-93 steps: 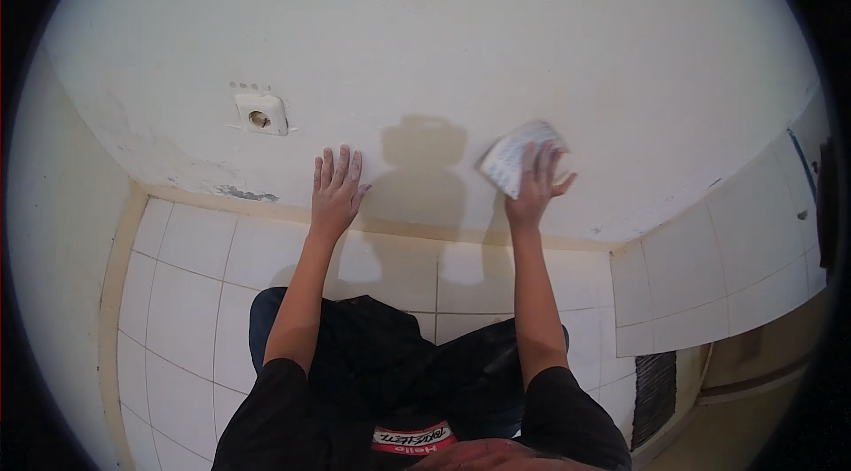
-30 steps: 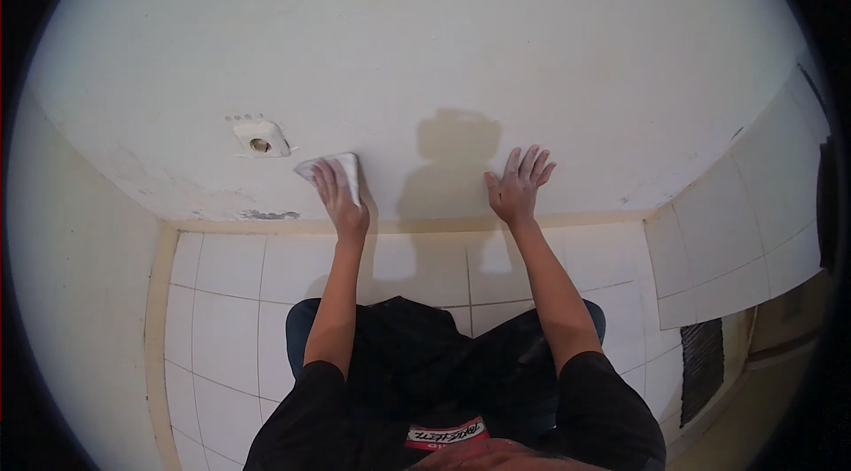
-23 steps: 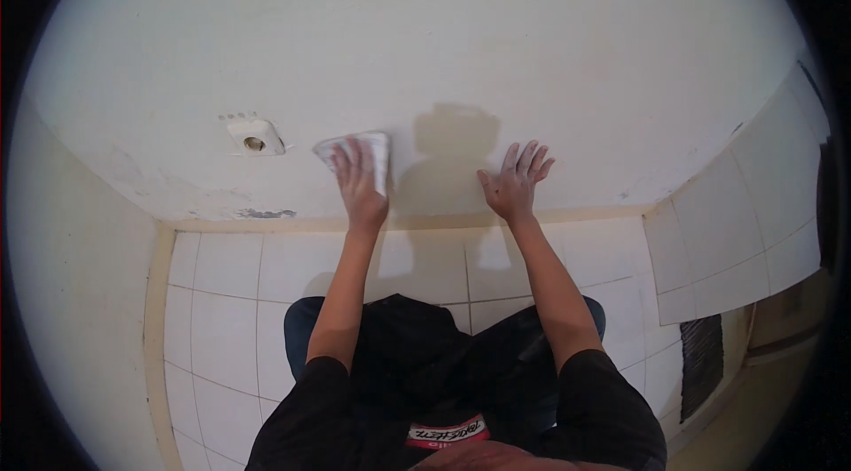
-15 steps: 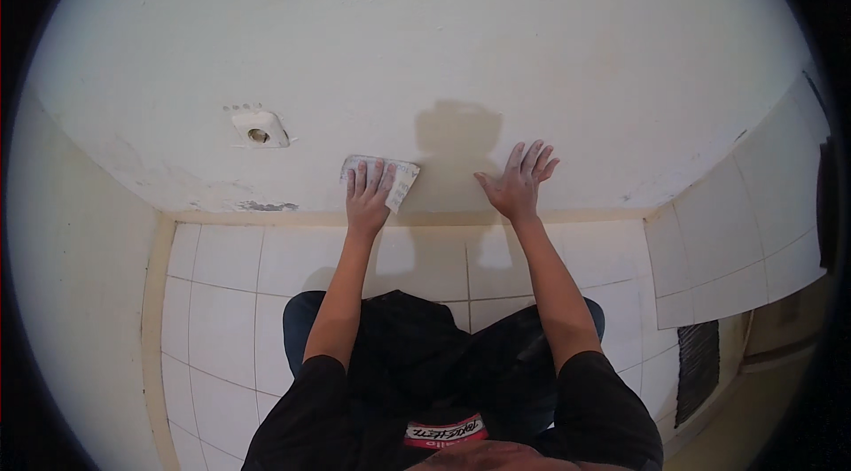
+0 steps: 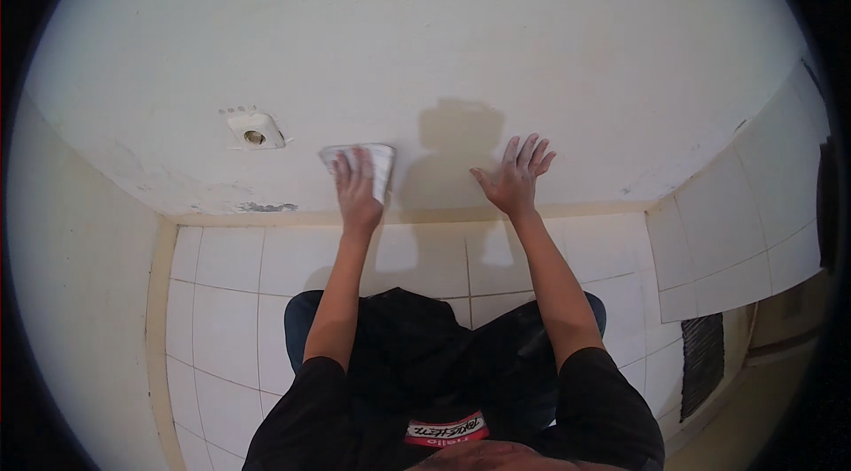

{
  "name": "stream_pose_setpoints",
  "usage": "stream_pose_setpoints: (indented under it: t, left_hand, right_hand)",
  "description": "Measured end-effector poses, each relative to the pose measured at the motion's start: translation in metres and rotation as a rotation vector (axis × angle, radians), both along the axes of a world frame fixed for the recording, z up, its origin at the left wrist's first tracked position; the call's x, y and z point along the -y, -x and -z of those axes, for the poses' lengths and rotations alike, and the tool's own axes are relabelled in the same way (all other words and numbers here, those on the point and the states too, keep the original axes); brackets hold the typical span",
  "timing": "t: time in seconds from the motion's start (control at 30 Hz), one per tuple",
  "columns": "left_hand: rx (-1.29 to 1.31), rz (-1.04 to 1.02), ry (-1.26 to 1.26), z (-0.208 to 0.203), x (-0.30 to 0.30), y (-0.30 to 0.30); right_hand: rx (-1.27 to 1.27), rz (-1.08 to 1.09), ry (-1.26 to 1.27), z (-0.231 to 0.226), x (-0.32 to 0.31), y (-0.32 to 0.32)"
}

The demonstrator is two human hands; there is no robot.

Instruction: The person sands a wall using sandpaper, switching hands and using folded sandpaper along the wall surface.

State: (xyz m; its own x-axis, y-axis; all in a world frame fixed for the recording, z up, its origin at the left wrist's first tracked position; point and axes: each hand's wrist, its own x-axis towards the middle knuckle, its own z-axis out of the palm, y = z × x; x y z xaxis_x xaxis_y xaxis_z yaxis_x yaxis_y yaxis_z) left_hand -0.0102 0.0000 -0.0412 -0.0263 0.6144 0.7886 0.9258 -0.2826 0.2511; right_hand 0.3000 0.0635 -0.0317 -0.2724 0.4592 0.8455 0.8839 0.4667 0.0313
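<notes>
Against the pale wall (image 5: pixel 355 54), my left hand (image 5: pixel 359 196) holds a sheet of sandpaper (image 5: pixel 383 161) under its outstretched fingers. The paper's whitish backing faces me, and both it and the fingers are slightly blurred by motion. My right hand (image 5: pixel 512 183) rests on the wall farther right, fingers spread and whitened with dust, with nothing in it. Between the two hands falls a shadow (image 5: pixel 459 130). The sandpaper's grit side is hidden against the wall.
Left of the sandpaper is a white wall socket (image 5: pixel 255 131) with small holes above it. Lower down, the wall has a dark flaked patch (image 5: pixel 268 207). White floor tiles (image 5: pixel 226 258) spread around my knees. A dark ridged mat or panel (image 5: pixel 702 365) is at the right.
My left hand has slid left and slightly up the wall with the sandpaper. My right hand has barely moved, staying spread on the wall.
</notes>
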Motion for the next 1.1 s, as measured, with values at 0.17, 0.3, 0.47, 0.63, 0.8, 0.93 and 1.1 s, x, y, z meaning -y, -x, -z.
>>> stream_pose_setpoints:
  t: [0.17,0.3,0.47,0.63,0.8,0.93,1.1]
  left_hand:
    - [-0.235,0.076,0.182,0.048,0.002,-0.013]
    - [-0.298,0.130,0.186,0.066,0.005,-0.025]
    - [-0.318,0.158,0.244,0.071,0.002,-0.016]
    - [-0.101,-0.044,-0.036,0.066,0.001,0.027]
    - [0.353,-0.205,-0.084,0.067,0.011,0.036]
    - [0.506,-0.169,-0.119,0.070,0.009,0.035]
    - [0.440,-0.129,-0.065,0.056,0.004,0.006]
  right_hand:
    - [0.002,0.010,0.030,0.000,0.001,0.004]
    - [-0.030,0.056,0.043,0.002,0.001,0.004]
    - [-0.016,0.062,0.038,0.005,0.002,0.001]
    - [-0.027,0.038,-0.011,0.003,-0.001,0.004]
    - [-0.024,0.045,0.008,0.001,0.000,0.001]
    - [-0.030,0.025,0.003,0.002,-0.002,0.006]
    - [-0.031,0.035,0.012,0.005,-0.001,0.000]
